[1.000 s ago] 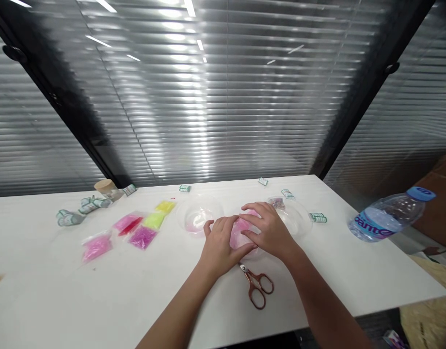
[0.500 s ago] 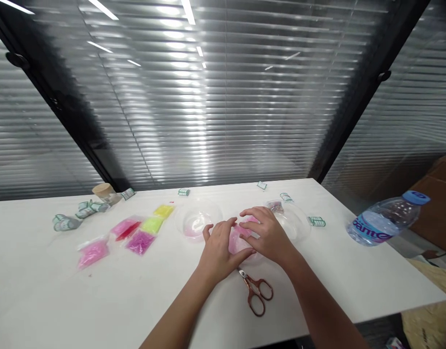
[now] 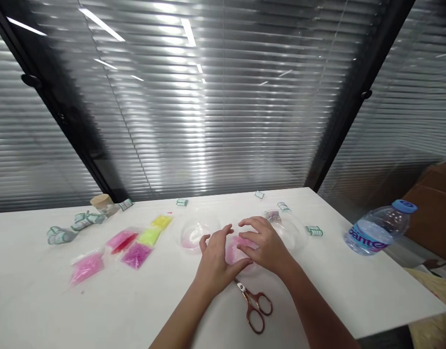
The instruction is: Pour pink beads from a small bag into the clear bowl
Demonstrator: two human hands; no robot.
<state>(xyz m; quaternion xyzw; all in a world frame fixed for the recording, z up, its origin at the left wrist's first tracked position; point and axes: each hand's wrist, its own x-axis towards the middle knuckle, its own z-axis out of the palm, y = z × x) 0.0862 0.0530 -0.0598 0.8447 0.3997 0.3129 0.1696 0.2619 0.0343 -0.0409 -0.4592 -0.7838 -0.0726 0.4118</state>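
My left hand (image 3: 216, 259) and my right hand (image 3: 265, 245) meet at the middle of the white table (image 3: 99, 310). Both have their fingers curled round a small clear packet of pale pink beads (image 3: 233, 248), which sits over a clear plastic dish that my hands mostly hide. Rose-gold scissors (image 3: 254, 306) lie shut on the table just in front of my hands. An empty-looking clear bowl (image 3: 194, 230) with a pink tint stands to the left of my hands, and another clear bowl (image 3: 293, 228) stands to the right.
Packets of pink, red, magenta and yellow beads (image 3: 135, 242) lie at the left. Small green-and-white spools (image 3: 63, 232) and a wooden-lidded jar (image 3: 101, 202) sit at the far left. A water bottle (image 3: 379, 229) lies beyond the table's right edge. Blinds rise behind.
My hands have stayed on the pink packet, with the fingers shifting slightly. The view has tilted up, so everything sits lower in the picture.
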